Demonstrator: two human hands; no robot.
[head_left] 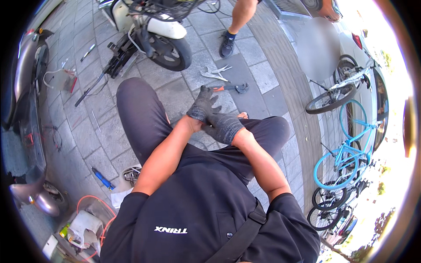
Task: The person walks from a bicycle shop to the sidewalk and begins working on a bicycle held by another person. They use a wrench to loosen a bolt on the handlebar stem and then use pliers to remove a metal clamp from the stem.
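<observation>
I sit low over paving (175, 90), both hands in grey knit gloves, meeting between my knees. My left hand (203, 104) has its fingers apart, pointing forward. My right hand (223, 129) touches it from the lower right; its fingertips are partly hidden there, so its grip is unclear. Just beyond them lies a wrench-like tool with red handles and a dark head (241, 88). Behind that is a silver pliers-like tool (210, 73).
Another person's leg (243, 15) stands beside a white scooter's front wheel (172, 55). A dark part with a rod (117, 61) lies nearby. A silver scooter (25, 79) is at left, bicycles (335, 168) and a white car at right. Orange hose (94, 197) lies lower left.
</observation>
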